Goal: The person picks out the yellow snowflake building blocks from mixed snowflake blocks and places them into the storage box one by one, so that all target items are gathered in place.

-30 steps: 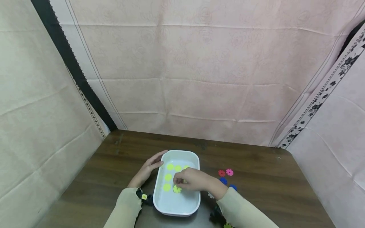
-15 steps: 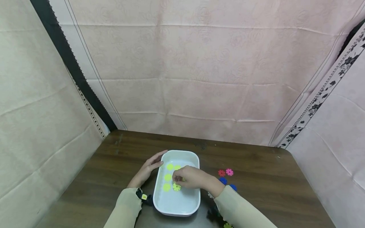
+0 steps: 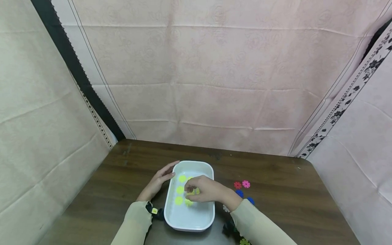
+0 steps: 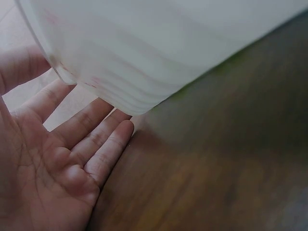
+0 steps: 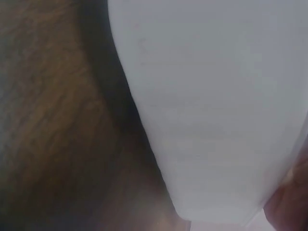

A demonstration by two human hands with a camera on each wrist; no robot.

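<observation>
A white rectangular tray (image 3: 189, 221) stands on the table with several yellow discs (image 3: 178, 200) and a yellow flower-shaped piece (image 3: 188, 203) inside. My left hand (image 3: 157, 182) rests along its far left side, thumb at the rim. In the left wrist view, that hand's straight fingers (image 4: 96, 139) reach to the outer wall of the tray (image 4: 110, 57). Over the tray's middle hovers my right hand (image 3: 203, 189), thumb and bent fingers spread apart, partly covering the yellow pieces. The right wrist view is mostly filled by the tray's side (image 5: 207, 110).
Right of the tray lie a red flower piece (image 3: 237, 185), a pink one (image 3: 246, 184), blue pieces (image 3: 240, 193) and a whitish one (image 3: 226, 208). A yellow-green flower piece (image 3: 244, 242) is near my right sleeve. Cloth panels (image 3: 196, 81) surround the wooden table (image 3: 275, 197).
My right hand's fingers and thumb have parted above the yellow flower piece, and the hand has risen slightly away in the head view. The left hand and the tray hold still.
</observation>
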